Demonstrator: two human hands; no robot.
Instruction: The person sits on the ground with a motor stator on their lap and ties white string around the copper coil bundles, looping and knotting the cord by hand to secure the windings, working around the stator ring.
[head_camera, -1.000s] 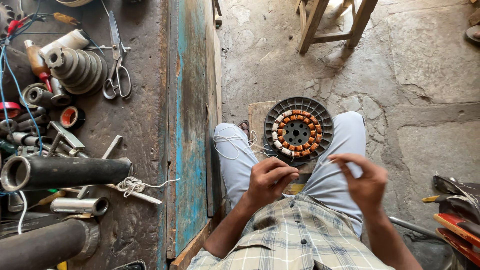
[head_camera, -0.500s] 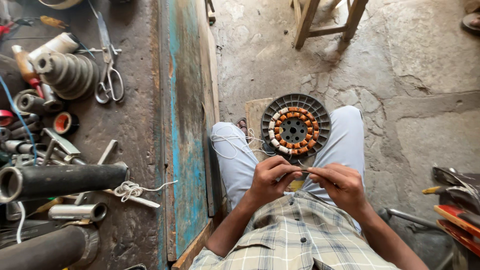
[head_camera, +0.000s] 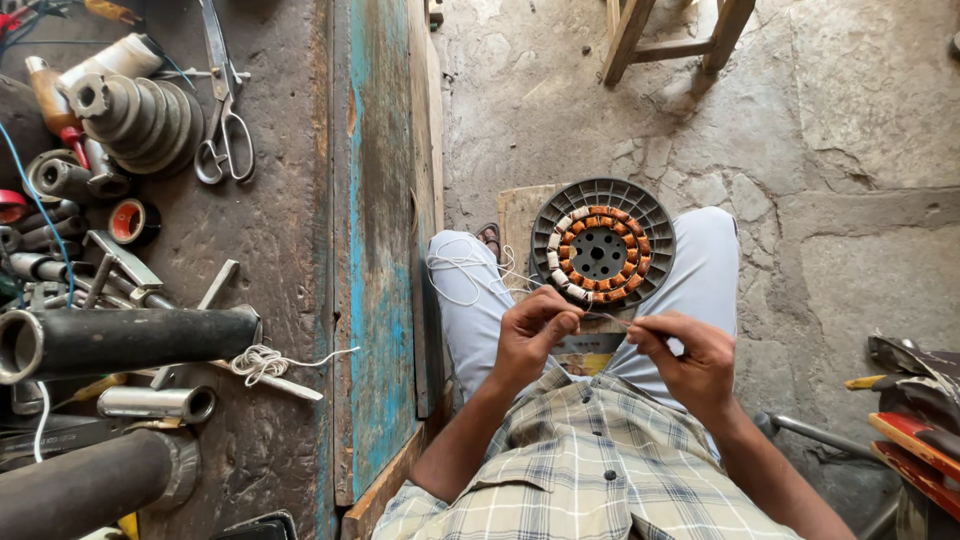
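Hands (head_camera: 610, 345) closer together, pinching wire (head_camera: 605, 318), stator (head_camera: 601, 245) unmoved

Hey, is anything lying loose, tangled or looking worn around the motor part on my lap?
Yes. Loose white string lies in untidy loops over the left knee, beside the round motor stator. On the bench, another tangle of white cord sits by a black pipe. The bench's blue paint is badly worn.

a small repair workshop — the grimy counter (head_camera: 290, 230) is crowded with scissors (head_camera: 225, 120), a stepped metal pulley (head_camera: 135, 120), tape rolls (head_camera: 130, 222) and heavy steel pipes (head_camera: 130, 340). the floor (head_camera: 850, 150) is rough cracked concrete, and a motor stator with copper windings (head_camera: 600, 250) rests on a lap — electrical repair work.
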